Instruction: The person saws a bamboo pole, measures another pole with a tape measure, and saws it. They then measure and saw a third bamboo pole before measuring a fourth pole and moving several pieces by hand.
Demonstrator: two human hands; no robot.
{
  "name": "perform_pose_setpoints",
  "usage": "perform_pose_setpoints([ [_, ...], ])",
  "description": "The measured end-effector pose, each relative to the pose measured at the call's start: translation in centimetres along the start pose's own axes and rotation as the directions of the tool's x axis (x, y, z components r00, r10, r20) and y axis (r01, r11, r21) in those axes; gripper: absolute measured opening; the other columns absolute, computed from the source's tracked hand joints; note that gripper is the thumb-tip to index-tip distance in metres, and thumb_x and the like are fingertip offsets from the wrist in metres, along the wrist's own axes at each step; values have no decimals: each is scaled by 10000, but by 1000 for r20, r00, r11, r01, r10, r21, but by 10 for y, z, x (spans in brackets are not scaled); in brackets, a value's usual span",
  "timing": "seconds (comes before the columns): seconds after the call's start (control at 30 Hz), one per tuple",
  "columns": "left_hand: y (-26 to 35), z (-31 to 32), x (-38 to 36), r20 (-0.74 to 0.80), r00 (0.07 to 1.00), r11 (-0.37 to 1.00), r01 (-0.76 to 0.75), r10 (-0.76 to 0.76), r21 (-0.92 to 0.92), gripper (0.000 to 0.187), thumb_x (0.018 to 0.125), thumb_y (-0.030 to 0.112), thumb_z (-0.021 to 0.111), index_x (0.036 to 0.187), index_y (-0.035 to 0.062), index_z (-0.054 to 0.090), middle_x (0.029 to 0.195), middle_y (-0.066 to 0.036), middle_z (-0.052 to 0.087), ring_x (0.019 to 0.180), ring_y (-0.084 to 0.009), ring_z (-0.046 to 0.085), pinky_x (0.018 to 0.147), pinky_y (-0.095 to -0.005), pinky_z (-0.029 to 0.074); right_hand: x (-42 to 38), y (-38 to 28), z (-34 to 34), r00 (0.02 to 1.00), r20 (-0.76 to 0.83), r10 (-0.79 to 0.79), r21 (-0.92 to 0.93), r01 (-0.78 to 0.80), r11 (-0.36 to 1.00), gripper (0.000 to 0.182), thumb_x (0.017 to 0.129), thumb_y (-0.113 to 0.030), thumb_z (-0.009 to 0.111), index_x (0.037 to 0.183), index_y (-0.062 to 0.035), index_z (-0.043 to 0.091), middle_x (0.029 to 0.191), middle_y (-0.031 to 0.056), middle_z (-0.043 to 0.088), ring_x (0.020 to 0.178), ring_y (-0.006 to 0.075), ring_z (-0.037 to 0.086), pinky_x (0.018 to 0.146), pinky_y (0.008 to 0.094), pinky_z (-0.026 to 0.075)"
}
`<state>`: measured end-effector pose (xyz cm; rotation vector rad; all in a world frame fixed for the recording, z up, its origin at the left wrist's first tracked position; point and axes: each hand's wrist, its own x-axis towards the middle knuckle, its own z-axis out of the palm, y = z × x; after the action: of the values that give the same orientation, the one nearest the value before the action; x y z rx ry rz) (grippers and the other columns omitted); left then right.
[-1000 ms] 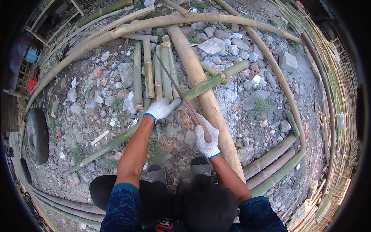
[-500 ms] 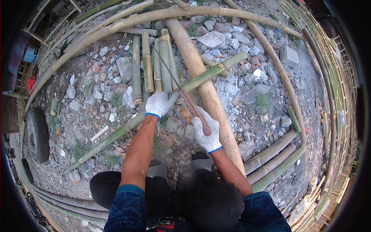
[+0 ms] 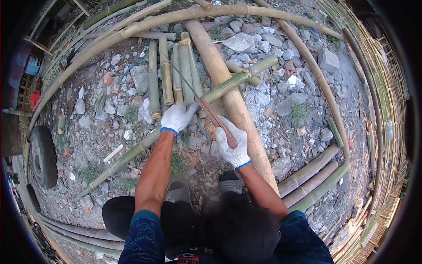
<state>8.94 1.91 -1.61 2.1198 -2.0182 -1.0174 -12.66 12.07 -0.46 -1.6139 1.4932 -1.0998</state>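
My right hand point(image 3: 232, 143), in a white knit glove, is closed around the wooden handle of a handsaw point(image 3: 211, 113). Its thin blade, seen nearly edge-on, points away from me and lies across a green bamboo pole point(image 3: 228, 87). Just left of the blade, my gloved left hand point(image 3: 176, 118) grips that pole, its thumb along the top. The pole slants from lower left to upper right and rests over a thick tan bamboo log point(image 3: 241, 116). Whether the blade has cut into it cannot be made out. Beyond my left hand lie several short bamboo pieces point(image 3: 154, 79).
Stones and broken rubble point(image 3: 292, 105) cover the ground. A long curved bamboo pole point(image 3: 176, 16) spans the far side. An old tire point(image 3: 43, 157) lies at left, and thick bamboo lengths point(image 3: 310, 171) sit at right. My shoes point(image 3: 229, 185) are close below my hands.
My right hand has moved the handsaw slightly forward, away from me, across the pole. My left hand keeps its grip. The whole view has shifted a little to the left.
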Motion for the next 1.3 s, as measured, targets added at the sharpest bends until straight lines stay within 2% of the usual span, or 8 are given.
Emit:
perform_pose_setpoints([
  [0.13,-9,-1,14,112,993,999,-42,43,-9,911,1030,719,318,1212,-79,718,1136,-379,696,1149,-507,661,1032,-511,489,-3,23,1,988,-47,-149,46,151,988,466,1001,-295,668,1345,20,669,1046,217,780,983,333,792,852,393,601],
  [0.23,-16,-7,33,296,955,990,34,8,-135,903,1047,694,316,1228,-112,681,1087,-364,714,1123,-512,674,1003,-514,497,-4,36,5,995,-23,-92,75,93,993,469,1006,-298,660,1340,31,666,1061,231,776,1002,344,787,863,398,603],
  [0.53,1,13,4,-176,982,986,-36,66,166,706,995,682,472,1090,45,762,938,-260,758,926,-434,744,828,-543,576,3,6,10,998,-25,-53,-18,52,998,440,995,-275,675,1331,9,674,1057,246,765,977,389,777,842,409,606],
  [0.7,2,4,8,-150,986,988,-49,72,148,723,991,692,466,1106,44,765,954,-275,754,942,-442,740,840,-546,575,-50,-5,-33,991,69,113,12,-114,993,442,1012,-267,642,1360,5,656,1073,212,765,982,347,770,855,398,577],
  [0.73,3,5,4,-144,987,988,-51,72,143,729,990,695,462,1110,43,765,960,-277,754,947,-443,740,844,-546,574,-68,-1,-48,999,49,13,-66,-9,998,486,994,-295,672,1374,7,647,1030,216,773,911,358,781,812,407,601],
  [0.9,5,1,6,-105,994,996,-31,40,81,762,1000,695,440,1140,17,761,982,-317,738,982,-489,721,903,-553,555,-178,25,-110,960,70,270,119,-277,954,510,1003,-293,649,1371,59,630,1182,254,750,1146,333,744,971,412,565],
  [1.13,9,1,2,-86,996,999,-11,15,47,737,1025,664,422,1135,18,758,1005,-326,730,1027,-486,707,922,-555,542,-4,-3,0,1000,-25,9,-19,-9,1000,430,987,-224,664,1327,39,662,986,236,769,890,334,789,799,401,597],
  [1.3,-11,-3,13,-9,999,996,-42,43,75,837,1010,726,369,1176,5,761,1084,-306,741,1068,-467,713,973,-529,537,0,29,18,995,-34,-96,53,97,994,523,1027,-387,614,1358,16,658,1138,240,759,1081,370,756,930,427,566],
])
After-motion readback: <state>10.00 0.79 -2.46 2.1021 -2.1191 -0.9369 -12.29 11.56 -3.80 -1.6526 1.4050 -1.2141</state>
